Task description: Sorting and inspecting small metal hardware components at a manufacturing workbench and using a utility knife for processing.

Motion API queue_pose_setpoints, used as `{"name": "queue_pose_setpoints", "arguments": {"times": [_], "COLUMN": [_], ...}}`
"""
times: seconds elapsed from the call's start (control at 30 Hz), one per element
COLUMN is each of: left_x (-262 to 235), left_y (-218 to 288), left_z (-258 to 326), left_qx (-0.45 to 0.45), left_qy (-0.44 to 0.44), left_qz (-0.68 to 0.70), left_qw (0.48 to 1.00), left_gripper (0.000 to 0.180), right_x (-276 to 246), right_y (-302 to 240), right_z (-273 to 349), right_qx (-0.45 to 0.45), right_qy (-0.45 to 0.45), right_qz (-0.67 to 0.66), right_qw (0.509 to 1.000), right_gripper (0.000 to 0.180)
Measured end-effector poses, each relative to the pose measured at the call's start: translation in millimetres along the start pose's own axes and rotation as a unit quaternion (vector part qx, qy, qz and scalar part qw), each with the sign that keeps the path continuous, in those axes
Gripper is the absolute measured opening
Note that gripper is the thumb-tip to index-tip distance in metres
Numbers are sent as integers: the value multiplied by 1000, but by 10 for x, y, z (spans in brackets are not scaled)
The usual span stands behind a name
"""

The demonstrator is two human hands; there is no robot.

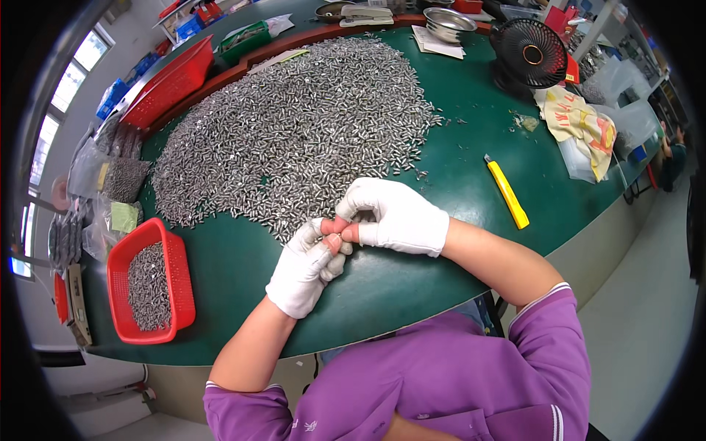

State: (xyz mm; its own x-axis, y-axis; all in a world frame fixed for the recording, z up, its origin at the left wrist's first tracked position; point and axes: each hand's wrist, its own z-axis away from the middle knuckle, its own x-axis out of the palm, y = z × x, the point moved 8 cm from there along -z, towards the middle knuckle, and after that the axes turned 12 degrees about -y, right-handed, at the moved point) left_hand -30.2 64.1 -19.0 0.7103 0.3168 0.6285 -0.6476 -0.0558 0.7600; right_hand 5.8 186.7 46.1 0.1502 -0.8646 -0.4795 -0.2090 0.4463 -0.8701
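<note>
My left hand [307, 266] and my right hand [393, 219] meet over the near edge of a wide heap of small silvery metal pins [294, 125]. Both wear white gloves with bare fingertips. The thumbs and fingers of the two hands are pinched together, tip to tip. Whatever sits between them is too small or too hidden to make out. To the left of my left hand stands a red plastic basket [185, 294] with more of the small metal pieces inside.
A yellow utility knife [507, 192] lies right of my right hand on the green tabletop [471, 132]. A black fan [528, 53], a metal bowl [448, 23] and a printed cloth [581, 128] stand or lie farther back. Bagged parts [121, 178] line the left edge.
</note>
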Motion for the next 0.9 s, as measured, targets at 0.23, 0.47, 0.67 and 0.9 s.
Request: {"name": "queue_pose_setpoints", "arguments": {"times": [0.23, 0.47, 0.67, 0.9], "left_x": [47, 24, -36, -40], "left_y": [28, 39, 17, 3], "left_z": [-16, 1, 13, 9], "left_qx": [9, -2, -2, -6], "left_qy": [-20, 1, 24, 15], "left_qz": [-15, 4, 22, 28], "left_qw": [1000, 1000, 999, 999], "left_gripper": [19, 29, 30, 17], "right_x": [-268, -142, -34, -41], "right_y": [71, 100, 124, 66], "right_z": [42, -4, -52, -17], "right_qx": [5, 29, 45, 8], "right_qy": [126, 80, 49, 63], "right_qz": [183, 315, 335, 299], "right_qw": [975, 945, 940, 952], "right_gripper": [9, 11, 13, 13]}}
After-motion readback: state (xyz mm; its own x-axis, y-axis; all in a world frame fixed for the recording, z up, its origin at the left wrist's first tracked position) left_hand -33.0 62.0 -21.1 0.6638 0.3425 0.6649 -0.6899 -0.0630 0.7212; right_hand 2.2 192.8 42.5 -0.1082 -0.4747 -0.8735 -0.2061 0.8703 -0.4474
